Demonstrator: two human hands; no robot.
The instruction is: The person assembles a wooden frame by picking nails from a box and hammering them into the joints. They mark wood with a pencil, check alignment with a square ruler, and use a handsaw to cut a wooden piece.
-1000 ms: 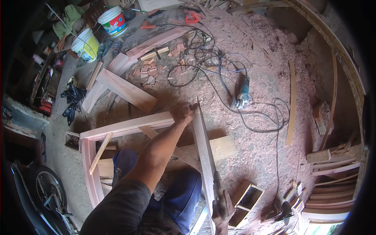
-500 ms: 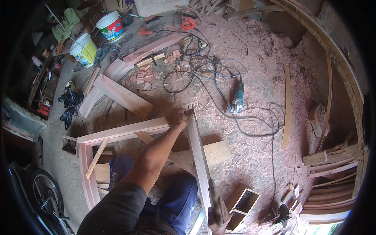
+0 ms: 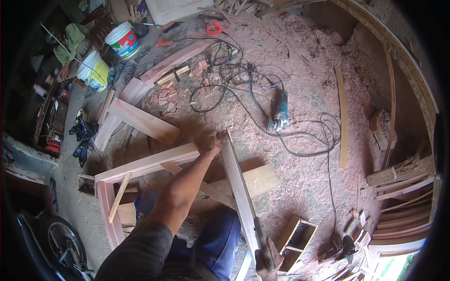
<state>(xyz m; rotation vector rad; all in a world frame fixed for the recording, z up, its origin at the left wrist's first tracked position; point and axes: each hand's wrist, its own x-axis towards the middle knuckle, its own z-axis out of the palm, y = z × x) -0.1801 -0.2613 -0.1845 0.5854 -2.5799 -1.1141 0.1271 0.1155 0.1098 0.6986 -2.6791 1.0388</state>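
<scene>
A pale pinkish wooden frame [image 3: 149, 162] spans my lap and the floor. My left hand [image 3: 208, 142] is closed round its far corner, where the far beam meets the right-hand beam [image 3: 240, 185]. Low on the right, my right hand [image 3: 268, 260] grips a long, narrow, dark tool [image 3: 257, 230] that lies along that right-hand beam. Its exact kind cannot be made out. A thin strip [image 3: 120, 196] crosses the frame's left corner, and a slanting slat [image 3: 201, 184] passes behind my left forearm.
An angle grinder [image 3: 281, 112] lies beyond the frame, its dark cable looping over shavings. An open wooden box [image 3: 300, 234] stands beside my right hand. Boards [image 3: 145, 122], offcuts and two paint buckets [image 3: 123, 41] lie far left, near another person [image 3: 72, 42]. A motorcycle wheel [image 3: 63, 243] is near left.
The view has shifted slightly. My right hand and the dark tool sit a little lower and further right in the picture; my left hand keeps its hold on the corner.
</scene>
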